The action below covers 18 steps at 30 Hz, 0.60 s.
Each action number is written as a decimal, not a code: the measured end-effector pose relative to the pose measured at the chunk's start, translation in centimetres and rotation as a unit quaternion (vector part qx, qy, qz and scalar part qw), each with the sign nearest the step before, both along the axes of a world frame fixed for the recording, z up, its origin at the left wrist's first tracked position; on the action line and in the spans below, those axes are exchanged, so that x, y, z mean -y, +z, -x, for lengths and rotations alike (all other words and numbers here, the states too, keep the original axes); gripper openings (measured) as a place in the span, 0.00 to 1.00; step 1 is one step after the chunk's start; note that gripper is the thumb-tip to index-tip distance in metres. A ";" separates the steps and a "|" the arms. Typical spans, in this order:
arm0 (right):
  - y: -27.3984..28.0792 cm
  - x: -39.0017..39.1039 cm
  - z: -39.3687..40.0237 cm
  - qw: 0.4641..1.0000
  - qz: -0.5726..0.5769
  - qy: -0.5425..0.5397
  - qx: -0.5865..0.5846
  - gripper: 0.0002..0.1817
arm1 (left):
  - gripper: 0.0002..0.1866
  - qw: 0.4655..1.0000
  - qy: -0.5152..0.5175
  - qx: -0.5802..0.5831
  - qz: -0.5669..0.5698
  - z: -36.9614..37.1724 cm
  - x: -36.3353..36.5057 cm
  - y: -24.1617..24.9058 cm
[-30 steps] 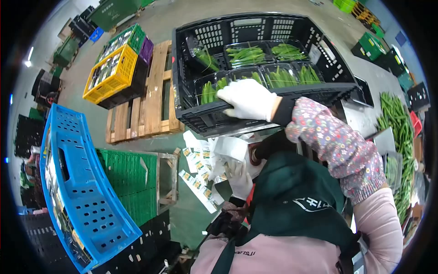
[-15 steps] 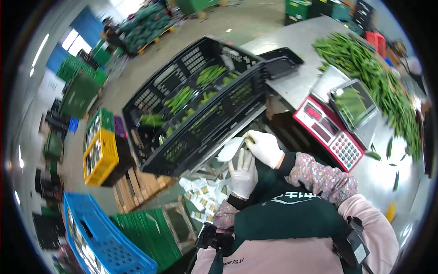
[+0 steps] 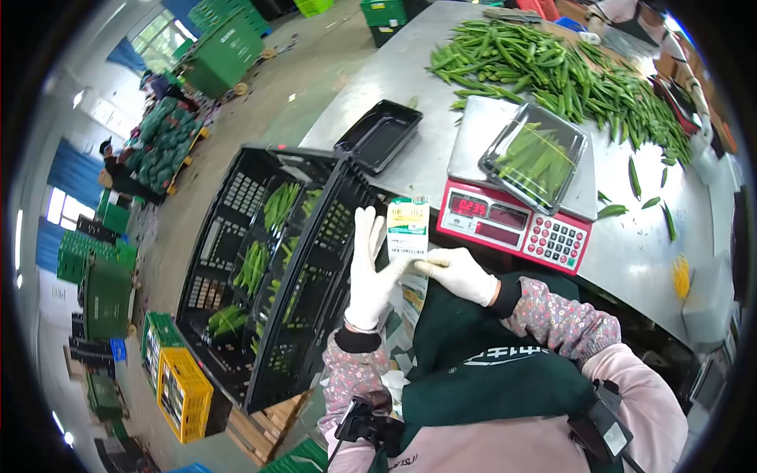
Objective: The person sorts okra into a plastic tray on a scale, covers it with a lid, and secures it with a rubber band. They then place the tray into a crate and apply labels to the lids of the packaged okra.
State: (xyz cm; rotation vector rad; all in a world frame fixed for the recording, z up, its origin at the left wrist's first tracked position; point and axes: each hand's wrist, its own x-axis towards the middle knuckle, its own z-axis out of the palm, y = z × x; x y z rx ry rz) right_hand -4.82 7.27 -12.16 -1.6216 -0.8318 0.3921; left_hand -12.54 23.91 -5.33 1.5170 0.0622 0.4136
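My right hand [image 3: 459,274], in a white glove, pinches the lower edge of a printed label [image 3: 408,227] with a yellow and green upper part and a barcode. My left hand [image 3: 369,272], also gloved, is just left of the label. Its fingers stretch upward, and its thumb reaches toward the label's bottom edge; whether it touches cannot be made out. Beyond my right hand, a red and white scale [image 3: 512,225] reads about 0.235. On its pan, tilted, sits a black tray of okra [image 3: 536,162] under a clear cover.
A black crate [image 3: 272,339] on my left holds several trays of green pods. An empty black tray [image 3: 378,138] lies at the metal table's [image 3: 331,98] edge. Loose okra [image 3: 552,71] is heaped at the back. Yellow bands [image 3: 680,276] lie on the right. Another person [image 3: 631,24] stands across the table.
My view has turned right, toward the scale. Both hands have moved up to the table's edge. The white sheet held before now shows as a label with its printed face up; my left fingers have spread.
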 end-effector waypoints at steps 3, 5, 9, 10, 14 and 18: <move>0.7 1.1 -0.4 0.992 0.012 -0.025 0.121 0.11 | 0.44 0.987 -0.083 -0.080 0.112 -3.4 -1.0 -0.3; 1.2 2.0 -0.8 0.987 -0.008 -0.020 0.159 0.12 | 0.30 0.977 -0.114 -0.108 0.147 -4.7 -1.1 -0.5; 4.5 4.3 -2.0 0.986 0.114 0.031 0.120 0.31 | 0.15 0.988 -0.090 -0.126 0.028 -5.2 0.8 1.8; 5.5 4.8 -2.1 0.997 0.059 0.028 0.038 0.36 | 0.14 0.987 -0.081 -0.134 0.035 -4.8 1.5 2.8; 10.7 6.9 -3.3 0.992 -0.017 0.003 -0.127 0.35 | 0.10 0.986 -0.077 -0.146 0.007 -3.8 3.2 3.4; 12.9 7.6 -3.6 0.996 0.049 -0.043 -0.067 0.20 | 0.07 0.985 -0.078 -0.144 0.047 -3.3 4.4 2.8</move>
